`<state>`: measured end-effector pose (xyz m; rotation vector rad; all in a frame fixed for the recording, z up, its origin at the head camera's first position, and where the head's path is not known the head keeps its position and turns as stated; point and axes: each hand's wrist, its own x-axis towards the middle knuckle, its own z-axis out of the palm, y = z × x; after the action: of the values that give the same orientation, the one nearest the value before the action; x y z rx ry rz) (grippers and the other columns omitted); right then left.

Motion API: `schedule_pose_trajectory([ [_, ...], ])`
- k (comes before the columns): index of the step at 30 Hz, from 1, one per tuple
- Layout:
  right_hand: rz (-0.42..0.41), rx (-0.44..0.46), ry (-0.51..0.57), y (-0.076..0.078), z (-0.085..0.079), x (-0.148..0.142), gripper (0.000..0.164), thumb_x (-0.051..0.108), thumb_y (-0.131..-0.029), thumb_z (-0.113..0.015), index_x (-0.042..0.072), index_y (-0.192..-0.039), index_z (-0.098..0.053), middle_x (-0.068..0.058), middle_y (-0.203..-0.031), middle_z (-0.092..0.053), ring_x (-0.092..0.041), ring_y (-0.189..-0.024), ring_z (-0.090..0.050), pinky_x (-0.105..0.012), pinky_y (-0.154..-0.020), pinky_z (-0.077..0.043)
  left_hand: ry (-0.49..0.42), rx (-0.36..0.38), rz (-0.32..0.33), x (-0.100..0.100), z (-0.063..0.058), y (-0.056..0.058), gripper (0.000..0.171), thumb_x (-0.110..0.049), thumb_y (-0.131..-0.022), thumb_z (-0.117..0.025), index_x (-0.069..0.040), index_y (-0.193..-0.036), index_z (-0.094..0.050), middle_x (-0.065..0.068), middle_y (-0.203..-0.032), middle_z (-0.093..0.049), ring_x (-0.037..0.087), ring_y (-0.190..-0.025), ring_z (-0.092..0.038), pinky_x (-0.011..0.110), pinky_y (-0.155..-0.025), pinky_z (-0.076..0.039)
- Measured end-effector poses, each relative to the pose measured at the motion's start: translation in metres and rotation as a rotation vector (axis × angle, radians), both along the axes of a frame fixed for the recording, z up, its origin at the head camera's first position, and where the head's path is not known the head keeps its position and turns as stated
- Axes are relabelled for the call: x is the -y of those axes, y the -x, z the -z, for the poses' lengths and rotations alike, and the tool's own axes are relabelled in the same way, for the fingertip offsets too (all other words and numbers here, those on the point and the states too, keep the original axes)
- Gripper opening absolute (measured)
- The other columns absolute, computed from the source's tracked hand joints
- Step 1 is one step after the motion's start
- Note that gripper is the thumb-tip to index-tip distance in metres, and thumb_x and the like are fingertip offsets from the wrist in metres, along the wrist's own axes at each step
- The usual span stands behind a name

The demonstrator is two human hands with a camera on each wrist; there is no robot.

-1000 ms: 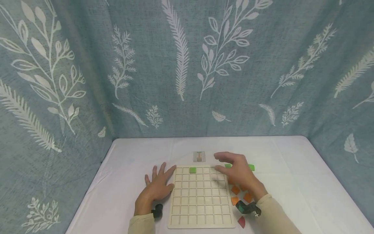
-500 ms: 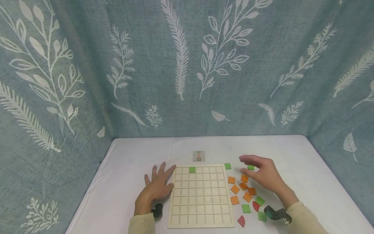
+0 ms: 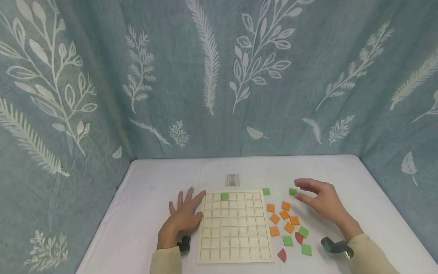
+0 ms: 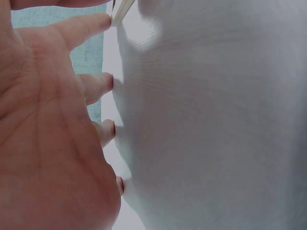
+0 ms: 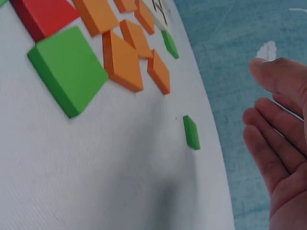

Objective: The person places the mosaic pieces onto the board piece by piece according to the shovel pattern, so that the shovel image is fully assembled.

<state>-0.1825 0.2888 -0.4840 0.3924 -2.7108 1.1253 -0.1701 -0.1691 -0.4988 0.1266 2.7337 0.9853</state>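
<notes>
My left hand [image 3: 184, 216] rests with fingers spread on the table, its index finger and thumb at the left edge of a pale gridded board [image 3: 230, 230]. In the left wrist view, the fingertips [image 4: 106, 82] touch the white cloth. My right hand [image 3: 323, 198] is held over the table at the right, thumb and fingers apart with nothing between them. Closest to it is a green square tile [image 3: 293, 191]; the right wrist view shows a gap between that tile [image 5: 191, 132] and the hand [image 5: 283, 139]. One green tile [image 3: 224, 196] sits in the board's top row.
Right of the board lie several orange square tiles [image 3: 284, 214], more green tiles [image 3: 288, 240] and red quarter-round pieces [image 3: 282, 255]. Another green tile [image 3: 266, 191] is by the board's top right corner. A small pattern card [image 3: 232, 180] lies behind the board. A leaf-patterned curtain [image 3: 219, 76] surrounds the table.
My right hand has moved from over the board's upper right to the right, past the orange tiles, to beside the far green tile. The left hand has stayed in place.
</notes>
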Motion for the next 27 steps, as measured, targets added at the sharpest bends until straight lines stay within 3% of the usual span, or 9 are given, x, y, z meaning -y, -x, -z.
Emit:
schedule_pose_trajectory([
  [7, 0.011, 0.039, 0.022, 0.008, 0.003, -0.003, 0.048, 0.016, -0.093, -0.089, 0.01, -0.138, -0.075, -0.012, -0.133, -0.079, -0.038, -0.123, -0.076, -0.053, -0.102, -0.062, 0.033, 0.029, 0.013, 0.0, -0.007, 0.004, 0.075, -0.011, -0.096, -0.062, -0.017, -0.169, -0.044, 0.028, -0.182, -0.012, 0.058, -0.167, 0.007, 0.085, -0.123, 0.015],
  [17, 0.023, 0.115, 0.067, 0.017, 0.015, -0.007, 0.048, 0.016, -0.094, -0.087, 0.008, -0.14, -0.073, -0.014, -0.135, -0.078, -0.038, -0.127, -0.074, -0.05, -0.105, -0.061, 0.05, 0.04, 0.003, 0.002, -0.002, 0.005, 0.074, -0.012, -0.097, -0.062, -0.017, -0.169, -0.043, 0.027, -0.182, -0.012, 0.057, -0.167, 0.007, 0.085, -0.124, 0.014],
  [27, 0.032, 0.157, 0.005, 0.022, 0.029, -0.01, 0.052, 0.01, -0.094, -0.086, 0.007, -0.143, -0.07, -0.013, -0.136, -0.078, -0.035, -0.124, -0.077, -0.043, -0.104, -0.062, 0.031, 0.029, 0.007, 0.0, -0.002, 0.002, 0.074, -0.012, -0.096, -0.064, -0.017, -0.168, -0.045, 0.028, -0.182, -0.013, 0.058, -0.167, 0.006, 0.085, -0.124, 0.013],
])
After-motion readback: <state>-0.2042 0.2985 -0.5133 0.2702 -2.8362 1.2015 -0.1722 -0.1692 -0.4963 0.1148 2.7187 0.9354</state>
